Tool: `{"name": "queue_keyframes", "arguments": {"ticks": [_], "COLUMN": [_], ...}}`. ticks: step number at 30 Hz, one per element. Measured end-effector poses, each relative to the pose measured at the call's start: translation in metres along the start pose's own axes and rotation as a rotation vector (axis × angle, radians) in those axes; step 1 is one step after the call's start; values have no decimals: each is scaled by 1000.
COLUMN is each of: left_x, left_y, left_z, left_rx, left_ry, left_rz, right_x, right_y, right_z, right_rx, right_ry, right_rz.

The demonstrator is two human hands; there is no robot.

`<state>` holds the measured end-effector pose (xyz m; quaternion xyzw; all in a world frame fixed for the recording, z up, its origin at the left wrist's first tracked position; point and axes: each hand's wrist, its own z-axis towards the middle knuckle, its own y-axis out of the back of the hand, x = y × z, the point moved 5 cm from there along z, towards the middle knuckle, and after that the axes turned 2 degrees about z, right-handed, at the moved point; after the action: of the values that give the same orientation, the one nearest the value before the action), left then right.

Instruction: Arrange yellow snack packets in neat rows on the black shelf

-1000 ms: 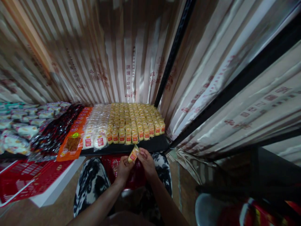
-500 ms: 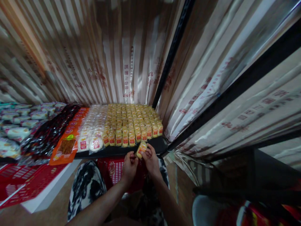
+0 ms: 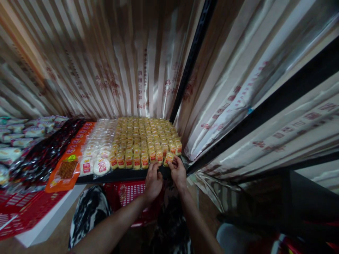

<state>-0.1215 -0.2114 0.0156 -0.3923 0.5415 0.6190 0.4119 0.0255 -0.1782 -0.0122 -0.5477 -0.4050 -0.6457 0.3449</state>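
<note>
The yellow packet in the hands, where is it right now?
In the head view the yellow packet sits at the front right corner of the yellow packet rows, at the black shelf edge, pinched by the right hand, with the left hand beside it.

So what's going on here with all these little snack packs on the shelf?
A person is crouched at a low black shelf covered in rows of small yellow snack packets. The right hand pinches one yellow packet at the front right end of the rows, and the left hand is beside it at the shelf's edge. A red basket sits below, between the knees.
</note>
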Motion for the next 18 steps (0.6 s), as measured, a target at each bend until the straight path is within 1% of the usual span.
{"name": "queue_keyframes", "arguments": {"ticks": [3,8,14,18], "left_x": [1,10,20,17], "left_y": [-3,-7,-15,-17], "left_z": [6,10,12,16], "left_rx": [16,22,71,111], "left_ry": [2,20,8,-57], "left_rz": [22,60,174,255], "right_x": [4,7,7,10], "right_y": [-3,-9,-11,-11], "right_z": [6,10,9,7], "right_rx": [8,42,-7,-49], "right_ry": [31,66,157,212], "right_rz": [-31,-62,-125,-221]}}
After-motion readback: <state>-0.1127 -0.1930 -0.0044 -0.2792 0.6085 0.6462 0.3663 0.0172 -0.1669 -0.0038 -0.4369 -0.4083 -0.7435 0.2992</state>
